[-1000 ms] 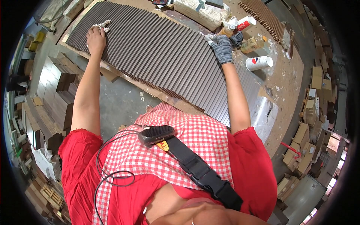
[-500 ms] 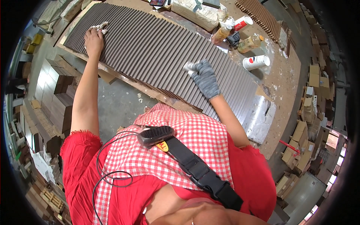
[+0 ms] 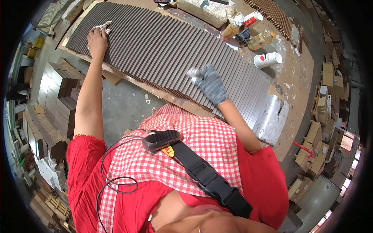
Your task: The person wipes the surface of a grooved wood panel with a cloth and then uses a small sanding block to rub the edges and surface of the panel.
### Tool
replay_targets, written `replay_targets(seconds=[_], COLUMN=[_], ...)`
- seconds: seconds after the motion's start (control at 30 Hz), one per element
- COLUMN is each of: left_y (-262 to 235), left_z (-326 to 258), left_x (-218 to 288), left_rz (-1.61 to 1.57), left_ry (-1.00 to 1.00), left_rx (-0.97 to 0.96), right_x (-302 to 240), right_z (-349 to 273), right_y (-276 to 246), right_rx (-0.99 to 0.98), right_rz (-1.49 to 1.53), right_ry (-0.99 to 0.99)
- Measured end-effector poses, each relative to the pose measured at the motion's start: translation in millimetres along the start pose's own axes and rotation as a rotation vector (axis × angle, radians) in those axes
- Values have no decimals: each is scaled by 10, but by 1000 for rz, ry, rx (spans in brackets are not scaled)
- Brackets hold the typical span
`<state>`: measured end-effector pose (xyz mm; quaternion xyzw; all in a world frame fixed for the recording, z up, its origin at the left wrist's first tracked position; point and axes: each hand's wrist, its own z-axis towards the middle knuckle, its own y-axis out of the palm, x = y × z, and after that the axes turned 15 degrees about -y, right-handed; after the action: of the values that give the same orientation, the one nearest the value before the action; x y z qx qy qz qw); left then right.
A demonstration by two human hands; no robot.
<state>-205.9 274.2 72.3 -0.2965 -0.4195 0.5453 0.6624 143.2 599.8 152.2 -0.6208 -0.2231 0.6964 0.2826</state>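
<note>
The left hand [image 3: 97, 42], bare, is laid at the far left end of a spread of dark strips [image 3: 155, 50], which are set side by side, slantwise, along the desk [image 3: 297, 73]. A crumpled pale cloth [image 3: 103, 27] is bunched at its fingertips, the fingers being curved and kept close. The right hand [image 3: 211, 86], covered by a grey glove with whitish tips, is held over the strips right of their middle; its fingers are bent and drawn together. Whether anything is pinched by either hand cannot be told, the right one being blurred. Beyond the right hand, two bottles, one amber [image 3: 230, 31] and one yellowish [image 3: 261, 40], are stood near a red-and-white cup [image 3: 253, 19] and a white cup [image 3: 268, 60]. A silvery sheet [image 3: 272, 118] is seen at the right end.
</note>
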Motion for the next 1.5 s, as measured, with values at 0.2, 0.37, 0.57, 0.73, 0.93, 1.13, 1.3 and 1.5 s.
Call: replay_targets(seconds=[0.2,0.37,0.57,0.73,0.93,1.13,1.3,1.5], left_y=[13,-75,-4,-49,-65,-69,-72,-69], left_z=[41,46,-12,41,45,38,47,49], left_x=[30,59,-41,72,41,34,32,10], left_rz=[26,2,61,-4,49,10,16,8], left_ry=[3,13,-32,-20,-44,-31,-43,-45], left_rx=[-15,-3,-40,-51,-67,-64,-68,-58], right_x=[-74,66,79,-60,-43,44,619,1271], right_z=[-414,-256,-556,-603,-586,-204,287,893], right_y=[271,188,406,250,274,198,-71,-366], right_rx=[-207,100,-163,13,-47,215,240,350], right_rz=[203,106,229,294,-21,366,-212,-310], right_ry=[9,48,-69,46,-95,46,-14,-38])
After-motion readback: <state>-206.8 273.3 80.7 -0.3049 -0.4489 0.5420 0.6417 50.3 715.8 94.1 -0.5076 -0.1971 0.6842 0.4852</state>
